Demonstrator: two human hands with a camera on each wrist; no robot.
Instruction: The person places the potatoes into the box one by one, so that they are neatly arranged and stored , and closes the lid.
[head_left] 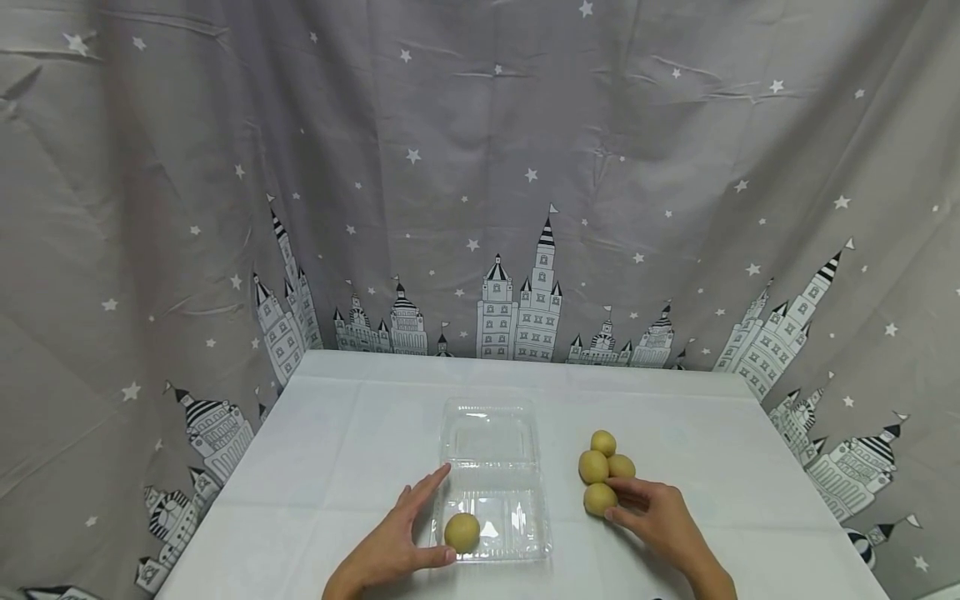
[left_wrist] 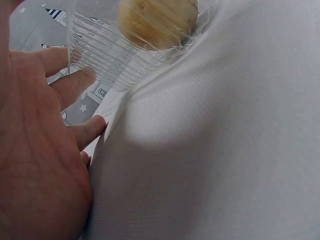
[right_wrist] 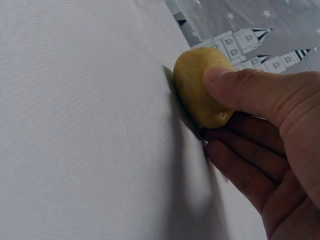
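I judged it pickup: right hand (head_left: 660, 518) pinched a potato (head_left: 598, 500), left hand (head_left: 392, 537) lay spread beside the clear container (head_left: 519, 525), and next called for a steady lift.

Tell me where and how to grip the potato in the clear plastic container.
Probably best across its widest middle, from above: the potato sits toward the near left corner of the clear plastic container, whose walls hinder low side approaches, while the lid lies open, leaving the potato's rounded top uncovered.
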